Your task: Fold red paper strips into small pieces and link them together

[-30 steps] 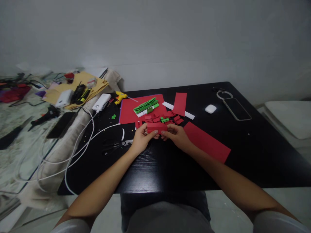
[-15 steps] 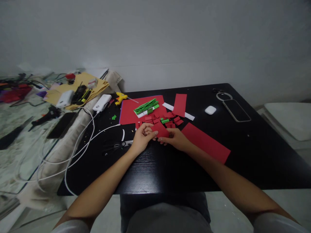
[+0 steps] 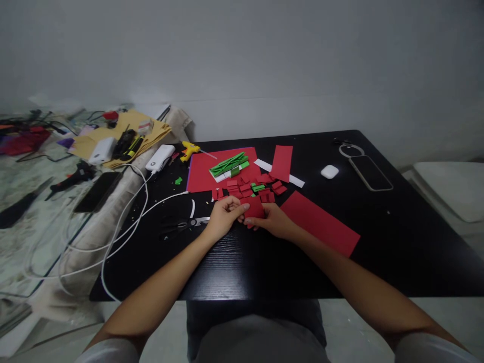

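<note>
Between my two hands is a small piece of red paper [image 3: 254, 205], pinched at both sides above the black table. My left hand [image 3: 224, 217] grips its left edge with the thumb on top. On the other side my right hand [image 3: 276, 219] holds the right edge, thumb across the lower part. Just beyond the fingers lie several small folded red paper pieces [image 3: 245, 187] with a few green ones [image 3: 258, 187] among them. Scissors [image 3: 185, 225] rest left of my left hand. A large red paper strip [image 3: 321, 224] lies partly under my right forearm.
Folded green paper [image 3: 230, 165] lies on a red sheet [image 3: 198, 174], near a yellow glue gun [image 3: 189, 151]. A white power bank [image 3: 160, 158] trails cables on the left. A phone [image 3: 370, 172] and white case [image 3: 329, 172] sit right. Another red strip [image 3: 282, 162] crosses a white strip.
The red paper between my hands has turned from a tilted position to nearly level with the table's edge. Both hands keep their hold. The view has shifted slightly.
</note>
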The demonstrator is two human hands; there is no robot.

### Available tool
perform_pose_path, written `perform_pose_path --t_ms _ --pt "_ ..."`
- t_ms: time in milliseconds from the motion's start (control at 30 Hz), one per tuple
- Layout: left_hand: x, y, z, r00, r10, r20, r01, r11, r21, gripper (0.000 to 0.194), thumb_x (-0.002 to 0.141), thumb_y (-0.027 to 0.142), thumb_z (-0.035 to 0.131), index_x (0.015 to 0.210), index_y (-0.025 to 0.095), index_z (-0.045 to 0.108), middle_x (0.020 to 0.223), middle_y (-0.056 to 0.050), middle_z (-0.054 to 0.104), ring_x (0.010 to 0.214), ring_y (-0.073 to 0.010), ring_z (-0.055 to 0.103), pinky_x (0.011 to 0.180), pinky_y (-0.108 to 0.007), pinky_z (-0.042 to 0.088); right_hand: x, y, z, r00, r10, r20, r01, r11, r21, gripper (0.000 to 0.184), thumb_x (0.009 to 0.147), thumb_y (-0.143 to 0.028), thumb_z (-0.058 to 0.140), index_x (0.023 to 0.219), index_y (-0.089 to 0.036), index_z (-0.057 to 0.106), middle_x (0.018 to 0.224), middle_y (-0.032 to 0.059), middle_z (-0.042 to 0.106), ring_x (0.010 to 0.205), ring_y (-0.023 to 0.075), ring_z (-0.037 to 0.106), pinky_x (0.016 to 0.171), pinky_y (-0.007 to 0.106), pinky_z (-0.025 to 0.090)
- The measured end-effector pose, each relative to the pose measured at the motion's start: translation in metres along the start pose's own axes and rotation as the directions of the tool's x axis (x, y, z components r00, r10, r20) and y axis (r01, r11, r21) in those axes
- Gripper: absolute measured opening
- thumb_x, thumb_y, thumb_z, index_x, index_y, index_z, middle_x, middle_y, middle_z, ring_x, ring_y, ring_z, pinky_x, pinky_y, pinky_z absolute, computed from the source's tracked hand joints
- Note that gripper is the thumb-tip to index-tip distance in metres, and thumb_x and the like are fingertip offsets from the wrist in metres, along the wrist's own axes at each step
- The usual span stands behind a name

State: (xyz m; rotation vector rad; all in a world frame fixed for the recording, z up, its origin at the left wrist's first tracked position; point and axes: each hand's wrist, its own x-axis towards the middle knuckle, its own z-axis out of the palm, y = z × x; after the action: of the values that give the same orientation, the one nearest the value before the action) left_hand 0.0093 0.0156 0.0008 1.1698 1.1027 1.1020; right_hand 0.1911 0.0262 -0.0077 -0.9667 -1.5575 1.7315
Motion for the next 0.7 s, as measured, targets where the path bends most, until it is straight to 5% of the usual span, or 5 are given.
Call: perform_pose_path --t_ms 700 --pt "-0.0014 0.0015 -0.0028 0.998 0.030 0.061 -0.042 0.975 0.217 0.040 0.082 0.053 0.068 0.070 0.017 0.056 0.056 0.004 0.056 0.048 -0.0085 0.047 0.048 -0.021 0.035 0.0020 -0.0015 -0.0045 0.994 -0.031 -0.104 0.028 0.999 -0.030 0.039 0.080 -0.052 0.072 0.081 -0.013 0.072 0.075 0.0046 0.071 0.065 0.0152 0.067 0.058 0.028 0.060"
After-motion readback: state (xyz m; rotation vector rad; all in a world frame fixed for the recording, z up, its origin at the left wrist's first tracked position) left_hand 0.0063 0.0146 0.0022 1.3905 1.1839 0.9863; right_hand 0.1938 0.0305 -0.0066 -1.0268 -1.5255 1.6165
